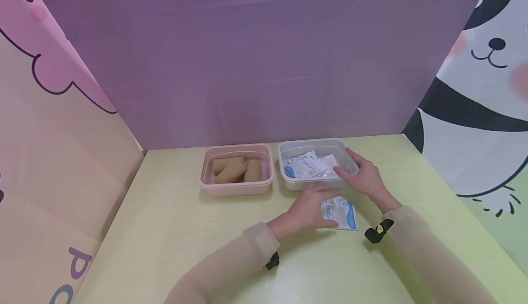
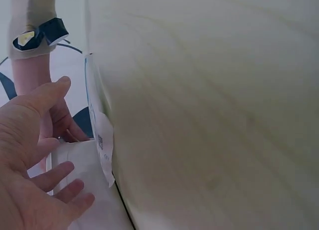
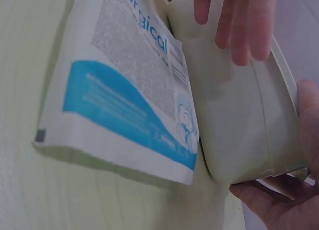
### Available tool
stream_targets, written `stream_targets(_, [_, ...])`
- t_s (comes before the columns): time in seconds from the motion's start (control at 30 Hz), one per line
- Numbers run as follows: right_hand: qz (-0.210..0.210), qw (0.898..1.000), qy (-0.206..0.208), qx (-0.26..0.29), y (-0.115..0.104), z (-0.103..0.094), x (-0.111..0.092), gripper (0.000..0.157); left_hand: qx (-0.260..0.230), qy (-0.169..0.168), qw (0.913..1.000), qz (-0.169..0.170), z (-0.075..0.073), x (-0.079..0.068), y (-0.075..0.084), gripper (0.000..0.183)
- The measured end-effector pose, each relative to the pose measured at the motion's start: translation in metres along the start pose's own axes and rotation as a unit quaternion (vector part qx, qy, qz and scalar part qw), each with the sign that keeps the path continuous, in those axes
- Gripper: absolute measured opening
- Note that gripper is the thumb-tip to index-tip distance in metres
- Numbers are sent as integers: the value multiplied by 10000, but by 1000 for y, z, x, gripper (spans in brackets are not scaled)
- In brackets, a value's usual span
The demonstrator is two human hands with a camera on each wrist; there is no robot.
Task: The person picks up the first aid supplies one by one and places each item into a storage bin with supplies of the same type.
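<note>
My right hand [image 1: 365, 175] grips the right end of a white plastic box [image 1: 294, 185], its thumb at the front rim and a finger at the back corner. Inside the box lie several white-and-blue packets [image 1: 305, 165] printed "Surgical". Another such packet [image 1: 345, 218] rests on the table in front of the box, "urgical" legible on it in the right wrist view. Over that packet's left part is my left hand [image 1: 304, 210], fingers spread and thumb apart, with nothing held. In the left wrist view its fingers [image 2: 70, 190] overlap the white box wall.
A pink plastic box [image 1: 235, 189] stands left of the white one, holding tan rolls [image 1: 231, 172] that look like bandages. Both boxes sit near the back edge of the pale yellow table [image 1: 156, 230], before a purple panel [image 1: 264, 65]. Printed panels flank the table.
</note>
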State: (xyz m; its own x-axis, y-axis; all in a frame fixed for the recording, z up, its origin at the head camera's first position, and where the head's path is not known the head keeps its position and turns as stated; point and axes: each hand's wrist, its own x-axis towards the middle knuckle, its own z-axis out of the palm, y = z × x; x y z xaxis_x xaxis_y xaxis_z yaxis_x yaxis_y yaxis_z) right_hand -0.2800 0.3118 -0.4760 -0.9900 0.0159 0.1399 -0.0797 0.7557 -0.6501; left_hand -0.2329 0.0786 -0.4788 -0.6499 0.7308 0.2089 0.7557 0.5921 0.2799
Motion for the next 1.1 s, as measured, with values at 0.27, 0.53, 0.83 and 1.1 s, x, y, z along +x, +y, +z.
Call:
stream_targets(0.27, [-45,10000,36,24,0,0,0,94,240,-244,9992,-184,9,6,1,88])
stream_targets(0.53, [5,10000,-39,70,0,0,1,96,262,-262,9992,-143,8,8,5,85])
stream_targets(0.83, [92,9998,-117,95,-1,-1,1,96,286,-444,9983,-229,10,10,7,85])
stream_targets(1.1, [109,9998,-139,133,0,-1,0,96,239,-567,9973,-392,12,11,9,84])
